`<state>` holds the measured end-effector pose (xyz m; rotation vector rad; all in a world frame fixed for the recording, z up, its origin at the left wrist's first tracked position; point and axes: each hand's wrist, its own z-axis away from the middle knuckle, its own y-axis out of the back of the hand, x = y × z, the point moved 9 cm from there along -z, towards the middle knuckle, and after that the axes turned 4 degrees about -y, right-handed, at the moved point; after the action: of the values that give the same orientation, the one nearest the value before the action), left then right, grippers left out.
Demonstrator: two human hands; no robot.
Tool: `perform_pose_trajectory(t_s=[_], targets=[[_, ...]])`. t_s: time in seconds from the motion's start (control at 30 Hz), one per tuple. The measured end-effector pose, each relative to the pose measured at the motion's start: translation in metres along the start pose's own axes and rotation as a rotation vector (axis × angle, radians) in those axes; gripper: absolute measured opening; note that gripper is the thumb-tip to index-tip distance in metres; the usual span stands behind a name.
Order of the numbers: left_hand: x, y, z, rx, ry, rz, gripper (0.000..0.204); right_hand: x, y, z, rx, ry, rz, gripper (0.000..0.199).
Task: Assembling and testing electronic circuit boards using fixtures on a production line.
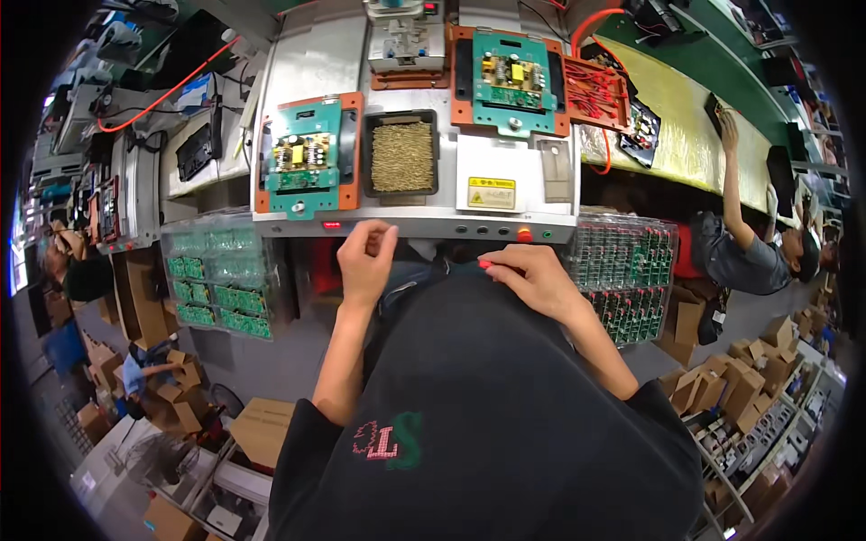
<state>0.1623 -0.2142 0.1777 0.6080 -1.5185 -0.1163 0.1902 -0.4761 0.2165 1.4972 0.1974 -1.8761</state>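
Just short of the machine's front panel [406, 227], my left hand [366, 263] is raised with thumb and fingers drawn together; whatever they may hold is too small to see. My right hand [537, 278] pinches a small red piece [486, 264] between thumb and fingers, below the panel's red button [523, 234]. On the bench top, a green and orange fixture [271, 194] at the left carries a circuit board [303, 155]. A matching fixture [464, 110] farther right bears another circuit board [514, 77]. Between them, a black tray [368, 176] is filled with small brass-coloured pins [402, 155].
An orange tray [570, 106] of red-wired parts adjoins the right fixture. Clear racks of green boards stand below the bench at left [216, 279] and right [624, 270]. A metal press mechanism [406, 43] rises behind. Another person [753, 248] works at the far right. Cardboard boxes [262, 431] lie around.
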Motion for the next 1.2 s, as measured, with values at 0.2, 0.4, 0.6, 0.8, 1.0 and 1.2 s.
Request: perform_pose_trajectory(t_s=[0.2, 0.4, 0.6, 0.8, 1.0, 1.2], targets=[[0.001, 0.107, -0.041, 0.313, -0.219, -0.417, 0.021, -0.037, -0.025, -0.034, 0.076, -0.064, 0.002, 0.019], [-0.023, 0.097, -0.080, 0.002, -0.330, -0.521, 0.015, -0.091, -0.099, -0.082, -0.045, 0.057, 0.069, 0.019], [0.004, 0.114, -0.066, -0.136, -0.598, -0.436, 0.034, -0.105, -0.118, -0.104, 0.085, -0.052, 0.030, 0.019], [0.093, 0.155, -0.128, 0.096, -1.088, -0.318, 0.020, -0.150, -0.114, -0.113, 0.073, 0.009, 0.200, 0.018], [0.128, 0.150, -0.255, 0.253, -1.021, -0.299, 0.031, -0.167, -0.090, -0.241, 0.505, 0.263, 0.602, 0.022], [0.053, 0.212, -0.206, 0.236, -0.703, 0.026, 0.022, -0.121, -0.127, -0.346, 0.226, 0.239, 1.039, 0.020]])
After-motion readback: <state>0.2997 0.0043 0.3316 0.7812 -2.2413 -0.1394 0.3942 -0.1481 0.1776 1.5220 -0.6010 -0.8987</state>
